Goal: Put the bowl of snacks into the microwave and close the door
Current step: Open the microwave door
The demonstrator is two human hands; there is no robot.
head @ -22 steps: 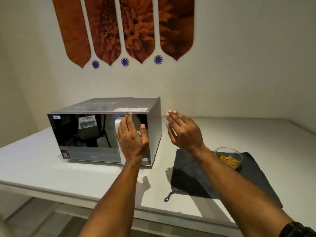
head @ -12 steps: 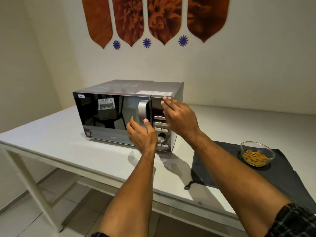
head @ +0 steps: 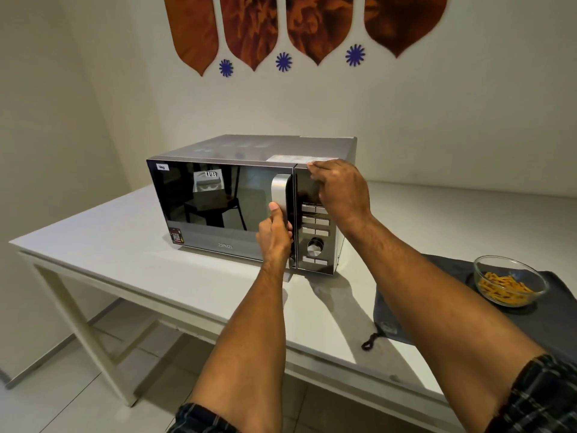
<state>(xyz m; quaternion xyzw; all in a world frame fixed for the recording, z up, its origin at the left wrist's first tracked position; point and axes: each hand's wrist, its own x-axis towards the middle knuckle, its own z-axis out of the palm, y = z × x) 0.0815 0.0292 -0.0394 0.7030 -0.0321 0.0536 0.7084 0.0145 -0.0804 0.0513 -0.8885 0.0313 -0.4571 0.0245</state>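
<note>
A silver microwave [head: 218,195] with a dark mirrored door stands on the white table, its door closed. My left hand [head: 274,235] is wrapped around the lower part of the vertical silver door handle [head: 280,190]. My right hand [head: 338,190] rests flat against the top right corner of the microwave, above the control panel [head: 315,235], holding nothing. A clear glass bowl of orange snacks [head: 507,284] sits on a dark grey cloth [head: 559,310] at the right, well away from both hands.
The white table [head: 109,232] has its front edge near me, with open floor below at the left. A wall with orange leaf-shaped decorations [head: 253,29] stands close behind the microwave.
My left hand has risen and closed around the door handle. My right hand has moved up from the buttons to the microwave's top right corner. The view has come closer.
</note>
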